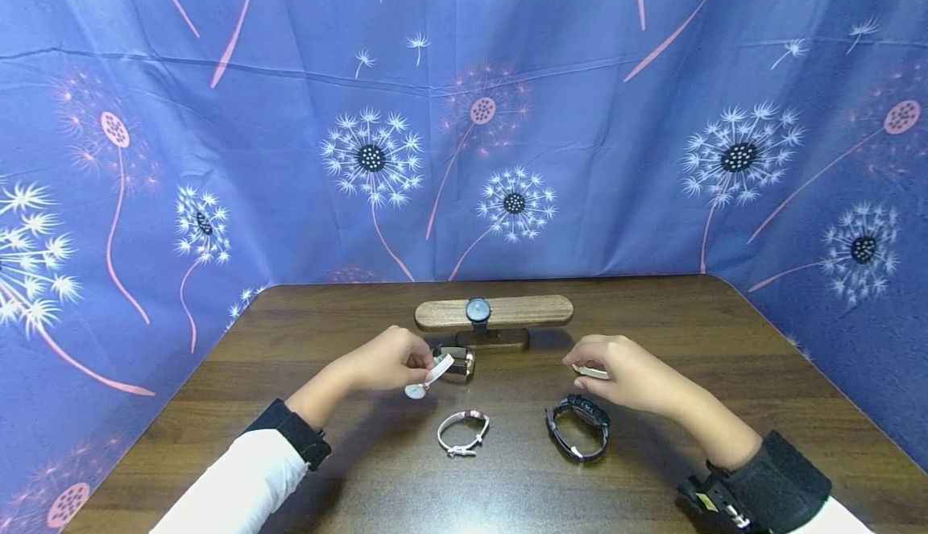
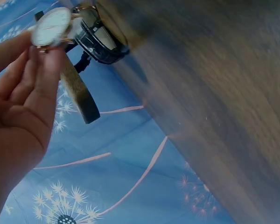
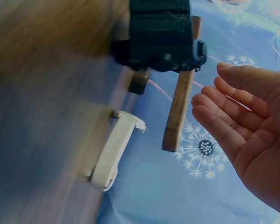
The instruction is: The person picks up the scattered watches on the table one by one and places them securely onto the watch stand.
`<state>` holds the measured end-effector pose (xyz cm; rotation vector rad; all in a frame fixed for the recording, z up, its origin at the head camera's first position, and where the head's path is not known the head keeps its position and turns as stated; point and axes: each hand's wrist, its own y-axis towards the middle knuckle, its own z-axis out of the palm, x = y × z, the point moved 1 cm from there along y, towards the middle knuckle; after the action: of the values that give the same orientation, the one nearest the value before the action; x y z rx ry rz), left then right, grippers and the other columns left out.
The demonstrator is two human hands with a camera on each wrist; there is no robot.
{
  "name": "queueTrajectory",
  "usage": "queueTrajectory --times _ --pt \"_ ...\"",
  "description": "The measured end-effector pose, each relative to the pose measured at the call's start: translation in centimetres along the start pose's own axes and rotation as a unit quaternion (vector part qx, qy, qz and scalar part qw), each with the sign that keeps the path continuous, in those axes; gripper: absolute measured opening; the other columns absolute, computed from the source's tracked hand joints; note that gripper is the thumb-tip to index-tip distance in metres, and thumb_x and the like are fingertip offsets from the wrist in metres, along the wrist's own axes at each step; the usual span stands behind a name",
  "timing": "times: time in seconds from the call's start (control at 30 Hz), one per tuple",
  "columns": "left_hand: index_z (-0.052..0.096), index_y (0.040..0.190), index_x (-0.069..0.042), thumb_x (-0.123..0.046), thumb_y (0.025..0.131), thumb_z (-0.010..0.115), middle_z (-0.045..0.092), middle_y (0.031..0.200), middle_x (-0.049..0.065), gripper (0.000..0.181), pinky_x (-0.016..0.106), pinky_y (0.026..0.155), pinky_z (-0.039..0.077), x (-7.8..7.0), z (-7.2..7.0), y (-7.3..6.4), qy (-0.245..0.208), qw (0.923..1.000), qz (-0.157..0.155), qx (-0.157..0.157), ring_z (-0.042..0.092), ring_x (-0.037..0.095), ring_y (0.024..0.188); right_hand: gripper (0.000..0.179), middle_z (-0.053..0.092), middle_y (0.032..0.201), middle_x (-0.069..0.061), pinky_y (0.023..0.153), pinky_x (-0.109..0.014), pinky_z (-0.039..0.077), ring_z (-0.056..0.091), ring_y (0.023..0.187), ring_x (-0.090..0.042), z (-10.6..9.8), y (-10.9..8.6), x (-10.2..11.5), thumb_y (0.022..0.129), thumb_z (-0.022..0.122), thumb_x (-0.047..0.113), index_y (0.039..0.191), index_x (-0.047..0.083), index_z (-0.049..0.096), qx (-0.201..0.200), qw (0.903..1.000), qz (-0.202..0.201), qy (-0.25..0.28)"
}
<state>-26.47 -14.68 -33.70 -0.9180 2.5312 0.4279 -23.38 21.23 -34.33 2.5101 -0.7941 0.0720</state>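
In the head view my left hand [image 1: 395,361] pinches a wristwatch with a white strap [image 1: 440,368]; its round white dial [image 2: 52,27] hangs below the fingers. Just beyond that hand lies a dark-strapped watch [image 1: 464,366] with a metal buckle. My right hand [image 1: 627,373] hovers at a white-strapped watch [image 1: 593,372], partly covered by the fingers in the head view. The right wrist view shows this white watch [image 3: 114,151] on the table, apart from the loosely bent, unoccupied fingers. A chunky black watch [image 1: 580,429] lies nearer the front.
At the back stands a wooden display bar [image 1: 532,309] on a dark base, with a black watch [image 1: 478,310] strapped round it. A slim white-banded watch [image 1: 464,433] lies in a loop between the hands. A blue dandelion cloth [image 1: 580,115] hangs behind the brown table [image 1: 348,461].
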Motion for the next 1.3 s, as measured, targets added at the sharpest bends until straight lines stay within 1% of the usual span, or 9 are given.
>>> queueTrajectory --times 0.17,0.4,0.5,0.63,0.73,0.9,0.97,1.13,1.3 --pt "0.071 0.083 -0.005 -0.007 0.087 0.07 0.068 0.072 -0.006 0.004 0.022 0.059 0.053 -0.4 0.2 0.3 -0.091 0.9934 -0.025 -0.066 0.061 0.002 0.065 0.022 0.068 0.095 0.001 0.071 -0.03 0.056 0.063 0.082 -0.011 -0.1 0.9 0.5 0.08 0.076 0.002 0.101 0.005 0.071 -0.011 0.9999 -0.006 0.007" --pt "0.07 0.089 0.005 -0.004 0.087 0.07 0.068 0.075 0.003 0.009 0.024 0.06 0.054 -1.2 0.3 0.8 -0.217 0.9655 -0.049 -0.136 0.061 0.007 0.065 0.023 0.069 0.097 -0.002 0.07 -0.031 0.054 0.064 0.084 -0.014 0.0 2.3 1.5 0.08 0.076 0.002 0.101 0.006 0.07 -0.023 0.9993 -0.027 0.01" --pt "0.07 0.091 0.007 -0.004 0.088 0.069 0.068 0.076 0.004 0.011 0.028 0.062 0.056 -1.5 0.4 1.1 -0.241 0.957 -0.053 -0.152 0.061 0.008 0.066 0.022 0.069 0.098 -0.004 0.073 -0.034 0.054 0.065 0.087 -0.017 0.2 2.7 1.8 0.08 0.076 0.003 0.101 0.006 0.07 -0.024 0.9993 -0.027 0.011" --pt "0.069 0.092 0.008 -0.004 0.088 0.069 0.067 0.074 0.002 0.013 0.027 0.061 0.055 -1.8 0.5 1.5 -0.264 0.9465 -0.069 -0.172 0.06 0.011 0.065 0.023 0.07 0.099 -0.004 0.073 -0.032 0.055 0.065 0.087 -0.015 0.2 3.4 2.2 0.08 0.076 0.003 0.102 0.005 0.07 -0.034 0.999 -0.019 0.022" --pt "0.069 0.093 0.008 -0.005 0.088 0.07 0.067 0.074 0.003 0.015 0.024 0.06 0.054 -2.3 0.5 1.9 -0.294 0.9304 -0.091 -0.2 0.061 0.011 0.065 0.023 0.07 0.099 -0.004 0.076 -0.032 0.056 0.066 0.087 -0.014 0.2 4.2 2.6 0.08 0.077 0.002 0.102 0.004 0.07 -0.052 0.9976 -0.019 0.042" --pt "0.067 0.098 0.012 -0.002 0.087 0.069 0.07 0.082 0.005 0.018 0.027 0.065 0.058 -3.8 0.4 2.8 -0.374 0.885 -0.104 -0.257 0.065 0.011 0.069 0.024 0.071 0.098 -0.003 0.078 -0.03 0.057 0.066 0.088 -0.015 0.0 5.6 3.5 0.078 0.078 0.001 0.101 0.004 0.071 -0.09 0.9929 -0.032 0.071" --pt "0.066 0.099 0.014 0.0 0.087 0.068 0.071 0.084 0.006 0.019 0.028 0.067 0.058 -4.5 0.4 3.1 -0.394 0.8719 -0.098 -0.274 0.065 0.011 0.07 0.023 0.071 0.097 -0.002 0.077 -0.029 0.056 0.066 0.088 -0.015 0.0 6.1 3.8 0.078 0.078 0.0 0.1 0.004 0.072 -0.11 0.9901 -0.038 0.079" --pt "0.066 0.098 0.015 0.001 0.086 0.068 0.071 0.081 0.003 0.019 0.028 0.068 0.057 -5.7 0.5 3.4 -0.418 0.8547 -0.09 -0.294 0.065 0.01 0.071 0.021 0.072 0.094 -0.004 0.072 -0.027 0.056 0.066 0.08 -0.012 0.3 6.9 4.2 0.078 0.076 -0.004 0.097 0.004 0.072 -0.154 0.9799 -0.054 0.115" --pt "0.066 0.097 0.014 0.0 0.086 0.068 0.07 0.08 0.001 0.018 0.028 0.068 0.057 -6.0 0.8 3.5 -0.44 0.8403 -0.087 -0.305 0.065 0.011 0.072 0.021 0.071 0.091 -0.006 0.07 -0.027 0.057 0.067 0.077 -0.012 1.2 7.3 4.3 0.078 0.075 -0.007 0.096 0.002 0.071 -0.161 0.975 -0.043 0.147"
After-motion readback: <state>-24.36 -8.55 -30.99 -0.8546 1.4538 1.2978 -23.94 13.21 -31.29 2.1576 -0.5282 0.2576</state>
